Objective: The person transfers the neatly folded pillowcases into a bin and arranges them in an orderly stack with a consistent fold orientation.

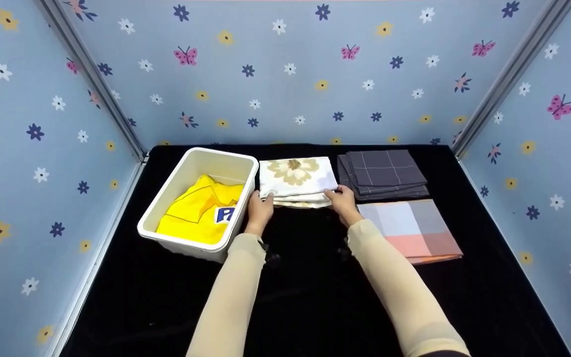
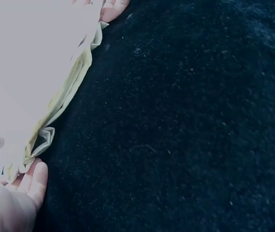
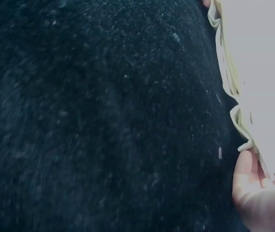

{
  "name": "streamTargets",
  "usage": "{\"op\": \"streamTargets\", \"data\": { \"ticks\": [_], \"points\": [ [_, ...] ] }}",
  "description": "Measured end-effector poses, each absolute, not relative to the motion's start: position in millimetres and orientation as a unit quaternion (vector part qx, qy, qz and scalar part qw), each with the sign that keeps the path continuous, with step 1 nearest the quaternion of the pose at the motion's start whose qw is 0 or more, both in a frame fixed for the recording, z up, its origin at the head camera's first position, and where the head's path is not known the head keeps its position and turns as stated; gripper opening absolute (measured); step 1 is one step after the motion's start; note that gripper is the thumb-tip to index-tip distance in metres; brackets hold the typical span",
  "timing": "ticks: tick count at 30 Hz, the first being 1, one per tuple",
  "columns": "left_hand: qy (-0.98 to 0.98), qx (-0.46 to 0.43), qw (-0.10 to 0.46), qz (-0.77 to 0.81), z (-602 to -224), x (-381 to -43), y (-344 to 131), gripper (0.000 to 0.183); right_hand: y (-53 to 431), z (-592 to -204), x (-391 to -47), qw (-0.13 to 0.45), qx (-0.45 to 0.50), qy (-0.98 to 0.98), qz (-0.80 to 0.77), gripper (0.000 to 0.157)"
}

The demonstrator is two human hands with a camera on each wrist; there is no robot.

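Cloth with a floral print (image 1: 298, 172), folded in layers, lies just to the right of the white bin (image 1: 147, 229), which serves here as landmark. Your left hand (image 1: 260, 210), close to the bin's right wall, pinches the cloth's near left corner, thumb above and fingers curled beneath. Your right hand (image 1: 343, 202), farther to the right of the bin, pinches the near right corner in the same manner. Whether the gripped edge is raised cannot be told.

Only the head view shows you the tan flower; in both wrist views the upper face is washed out to plain white. Those views instead give you the puckered, stacked folds of the near edge and your fingertips under it, which the head view hides.

The head view alone shows the surroundings. Inside the bin lies a yellow fabric item (image 1: 191, 218) with a blue-and-white lettered patch. Farther right of the bin, beyond the floral piece, is a dark grid-lined cloth (image 1: 389, 168); also to the bin's right, but nearer you, lies a checked cloth (image 1: 397, 218), partly covered by your right sleeve (image 1: 394, 282). Black fabric (image 1: 305, 307) extends beneath the bin.
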State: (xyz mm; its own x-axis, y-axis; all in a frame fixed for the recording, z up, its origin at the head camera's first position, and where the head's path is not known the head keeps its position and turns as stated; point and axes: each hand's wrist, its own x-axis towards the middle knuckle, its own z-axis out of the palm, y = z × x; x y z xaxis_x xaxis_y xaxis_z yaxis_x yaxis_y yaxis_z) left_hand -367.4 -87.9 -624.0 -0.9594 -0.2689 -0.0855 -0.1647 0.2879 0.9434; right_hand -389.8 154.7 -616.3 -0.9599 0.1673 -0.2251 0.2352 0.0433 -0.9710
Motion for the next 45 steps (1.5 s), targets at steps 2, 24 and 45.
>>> {"op": "streamTargets", "data": {
  "ticks": [2, 24, 45],
  "points": [
    [-0.796, 0.137, 0.050, -0.587, -622, -369, -86, 0.058, 151, -617, -392, 0.008, 0.142, 0.729, -0.669, 0.034],
    [-0.760, 0.188, 0.153, -0.603, -617, -373, -70, 0.026, 148, -606, -401, -0.007, 0.174, 0.682, -0.710, 0.014],
    [-0.665, 0.121, 0.203, -0.709, -588, -356, -59, 0.022, 167, -571, -389, -0.039, 0.111, 0.621, -0.774, 0.011]
  ]
}}
